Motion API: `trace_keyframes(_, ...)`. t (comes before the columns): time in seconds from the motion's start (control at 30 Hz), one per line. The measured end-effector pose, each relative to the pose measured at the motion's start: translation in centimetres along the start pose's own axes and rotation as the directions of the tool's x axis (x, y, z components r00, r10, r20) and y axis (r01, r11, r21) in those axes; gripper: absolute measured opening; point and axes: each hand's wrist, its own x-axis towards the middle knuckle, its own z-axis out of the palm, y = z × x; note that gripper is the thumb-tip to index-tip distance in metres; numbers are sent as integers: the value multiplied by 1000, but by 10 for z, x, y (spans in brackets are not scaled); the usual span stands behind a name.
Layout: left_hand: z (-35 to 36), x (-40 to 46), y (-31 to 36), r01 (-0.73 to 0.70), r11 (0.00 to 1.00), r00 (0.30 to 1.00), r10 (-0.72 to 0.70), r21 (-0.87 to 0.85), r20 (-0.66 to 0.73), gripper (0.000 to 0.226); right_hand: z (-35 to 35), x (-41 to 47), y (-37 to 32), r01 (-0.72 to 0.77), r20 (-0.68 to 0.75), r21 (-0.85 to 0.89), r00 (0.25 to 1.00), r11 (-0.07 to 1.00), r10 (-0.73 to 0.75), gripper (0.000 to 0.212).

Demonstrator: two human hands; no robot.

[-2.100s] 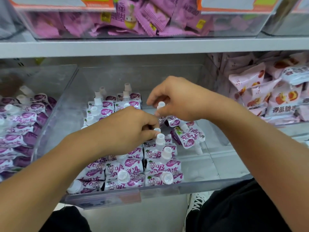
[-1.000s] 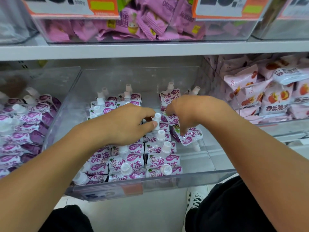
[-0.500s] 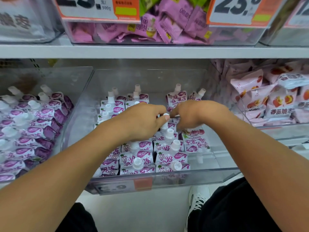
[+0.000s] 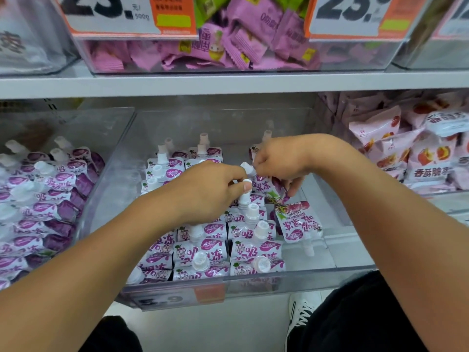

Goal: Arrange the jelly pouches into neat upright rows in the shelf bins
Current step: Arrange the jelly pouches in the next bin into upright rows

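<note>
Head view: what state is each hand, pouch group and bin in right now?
Left hand: pinches a pouch cap.
Right hand: grips held pouch, tilted.
Front rows: upright, caps up.
Loose pouch: upside down, cap toward front.
Centre bin: right side bare.

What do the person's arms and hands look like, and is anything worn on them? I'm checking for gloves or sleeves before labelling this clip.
Both forearms are bare up to the frame edge: no sleeves show. The left hand and right hand carry no gloves, and no rings, watch or wristband can be seen.
</note>
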Motion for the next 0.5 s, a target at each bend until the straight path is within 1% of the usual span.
trace_keyframes(0.07, -2, 0, 0, 14, 1000, 1000, -14, -10, 2, 34, 0, -4, -2, -25, 13, -56, 1000, 998, 26, 29)
trace_keyframes(0.13, -3, 1, 1, 22, 1000, 1000, -22, -9, 8, 33, 1, -8, -4, -46, -19, -191, 999, 981, 44, 19)
trace_keyframes(0.2, -3, 1, 2, 18, 1000, 1000, -18, -7, 5, 33, 1, -9, -5, -43, -56, -277, 998, 960, 29, 18)
trace_keyframes(0.27, -2, 0, 1, 6, 1000, 1000, -6, -5, 3, 33, 2, -12, -5, -38, -3, -262, 999, 964, 39, 27)
trace_keyframes(0.37, 1, 1, -2, 20, 1000, 1000, -20, -5, 12, 26, 4, -13, -5, -53, 99, -148, 993, 988, 68, 59)
trace_keyframes(0.4, 1, 2, -2, 28, 1000, 999, -28, -8, 17, 28, 5, -11, -5, -60, 105, -124, 992, 991, 73, 63)
trace_keyframes(0.5, 0, 2, -3, 27, 999, 999, -27, -21, 22, 28, 6, 0, -3, -65, 40, -124, 997, 990, 70, 55)
